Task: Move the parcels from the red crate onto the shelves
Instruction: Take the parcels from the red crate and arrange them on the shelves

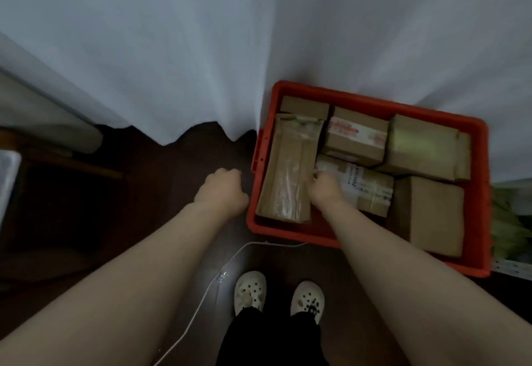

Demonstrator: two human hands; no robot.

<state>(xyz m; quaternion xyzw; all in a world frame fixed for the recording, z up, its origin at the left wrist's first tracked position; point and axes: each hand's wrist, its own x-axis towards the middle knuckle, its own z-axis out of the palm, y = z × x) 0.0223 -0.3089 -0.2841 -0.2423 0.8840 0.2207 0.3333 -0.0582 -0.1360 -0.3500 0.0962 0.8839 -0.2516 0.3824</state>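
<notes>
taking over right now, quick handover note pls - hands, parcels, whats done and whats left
Left hand: outside the red crate, beside its left wall, fingers curled, holding nothing.
Right hand: inside the crate, fingers at the seam between the long parcel and the labelled parcel; whether it grips is unclear.
Parcels: six visible, all in the crate on the floor. Shelves not in view.
Done: no parcel lifted out yet.
Left: all six.

One parcel (374, 207) bears a white label (362, 185), its print too blurred to read.
</notes>
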